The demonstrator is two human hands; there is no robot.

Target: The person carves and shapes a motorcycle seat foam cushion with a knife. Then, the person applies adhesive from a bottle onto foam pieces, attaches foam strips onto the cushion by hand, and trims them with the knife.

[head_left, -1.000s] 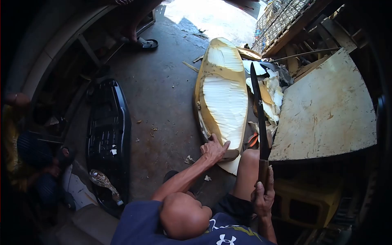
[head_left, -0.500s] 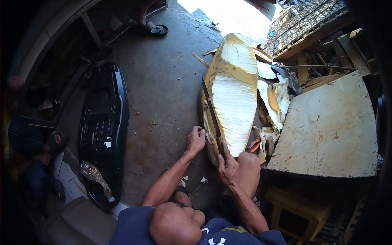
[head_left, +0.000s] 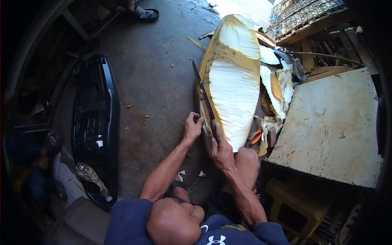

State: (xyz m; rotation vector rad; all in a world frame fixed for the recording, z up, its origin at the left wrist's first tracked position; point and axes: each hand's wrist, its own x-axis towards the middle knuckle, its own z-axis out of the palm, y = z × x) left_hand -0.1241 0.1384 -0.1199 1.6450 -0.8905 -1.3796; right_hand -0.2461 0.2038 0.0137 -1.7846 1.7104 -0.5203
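A long motorcycle-seat foam (head_left: 233,96), with a yellowish skin and ridged white cut faces, lies lengthwise in front of me. Along its left edge runs a long dark knife (head_left: 201,85), its tip pointing away from me and sticking out past the foam's side. My right hand (head_left: 222,152) is closed at the knife's near end, fingers stretched along it; the handle is hidden beneath. My left hand (head_left: 192,127) pinches at the foam's left side, by a partly cut strip (head_left: 205,116). My knee touches the foam's near end.
On the floor at left lies a black seat base (head_left: 96,126) with a plastic bottle (head_left: 93,179) on it. Foam scraps (head_left: 277,94) and an orange-handled tool (head_left: 256,136) are right of the foam, beside a worn board (head_left: 326,126). Another person's foot (head_left: 146,13) shows at top left.
The view has shifted, so the foam and floor appear higher in the picture. The knife's tip leans slightly farther left of the foam. Both hands keep nearly the same place on it.
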